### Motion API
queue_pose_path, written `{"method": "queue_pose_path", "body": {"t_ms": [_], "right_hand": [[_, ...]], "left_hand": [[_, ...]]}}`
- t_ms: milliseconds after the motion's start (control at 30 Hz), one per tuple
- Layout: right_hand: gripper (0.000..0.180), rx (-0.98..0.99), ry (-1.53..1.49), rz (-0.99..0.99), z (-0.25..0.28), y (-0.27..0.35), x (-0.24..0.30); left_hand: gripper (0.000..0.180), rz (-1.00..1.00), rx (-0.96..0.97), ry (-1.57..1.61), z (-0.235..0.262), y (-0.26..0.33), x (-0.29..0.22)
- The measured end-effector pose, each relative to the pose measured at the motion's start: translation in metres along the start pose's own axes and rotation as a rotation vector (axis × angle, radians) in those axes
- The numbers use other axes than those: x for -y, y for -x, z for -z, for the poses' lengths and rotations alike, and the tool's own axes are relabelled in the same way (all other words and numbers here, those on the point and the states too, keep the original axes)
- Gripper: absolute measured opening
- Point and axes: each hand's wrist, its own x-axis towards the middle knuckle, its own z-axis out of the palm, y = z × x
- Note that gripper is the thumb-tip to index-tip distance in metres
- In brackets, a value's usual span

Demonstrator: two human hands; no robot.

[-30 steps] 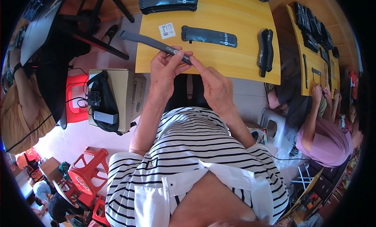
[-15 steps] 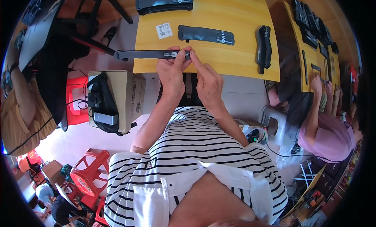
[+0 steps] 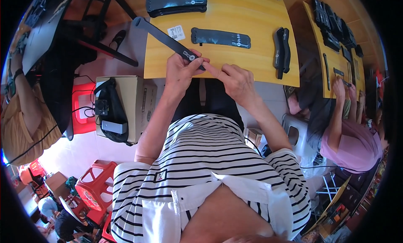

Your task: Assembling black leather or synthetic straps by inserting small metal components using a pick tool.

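Note:
My left hand [image 3: 179,75] is closed around the near end of a long black strap [image 3: 163,38]. The strap slants up and left over the table edge, and its far end has a rounded loop with a hole. My right hand [image 3: 239,85] has curled fingers, and its fingertips meet the strap's near tip by the left thumb; the exact pinch is partly hidden. Just beyond the hands, a stack of flat black straps with white print [image 3: 220,37] lies on the yellow table [image 3: 256,69].
A white label [image 3: 176,32] and a thicker strap pile [image 3: 176,3] lie at the table's far left. More straps [image 3: 282,53] lie at its right. A cardboard box [image 3: 140,104] carrying a black bag stands at left, near red stools [image 3: 96,184]. Co-workers sit on both sides.
The strap has swung from nearly level to slanting up and left. My right hand has shifted right and slightly down, its fingers more curled. The left hand keeps its hold.

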Motion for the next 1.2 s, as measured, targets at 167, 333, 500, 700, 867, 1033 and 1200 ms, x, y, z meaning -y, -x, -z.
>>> {"method": "queue_pose_path", "body": {"t_ms": [167, 333, 500, 700, 867, 1033, 1200], "right_hand": [[0.053, -0.087, -0.168, -0.161, -0.017, -0.001, 0.009], [0.047, -0.249, -0.791, -0.518, -0.038, 0.001, 0.023], [0.046, -0.109, -0.494, -0.251, -0.018, 0.004, 0.002], [0.055, 0.027, -0.08, -0.013, 0.005, -0.004, 0.001], [0.055, -0.008, -0.021, 0.059, -0.005, -0.001, 0.002], [0.049, -0.033, -0.284, -0.175, 0.0, -0.008, 0.023], [0.04, -0.061, -0.615, -0.27, 0.004, -0.015, 0.031]], "left_hand": [[0.011, -0.148, -0.169, 0.211, -0.022, 0.002, 0.012], [0.011, -0.207, -0.238, 0.244, -0.02, 0.0, 0.014], [0.016, 0.033, -0.03, 0.053, 0.002, -0.004, 0.004], [0.011, 0.095, 0.057, -0.057, 0.007, -0.007, 0.001], [0.013, 0.161, 0.066, -0.019, 0.01, -0.008, -0.003], [0.026, 0.216, 0.056, 0.066, 0.011, 0.003, -0.022], [0.035, -0.04, 0.042, -0.464, 0.008, 0.032, -0.036]]}}
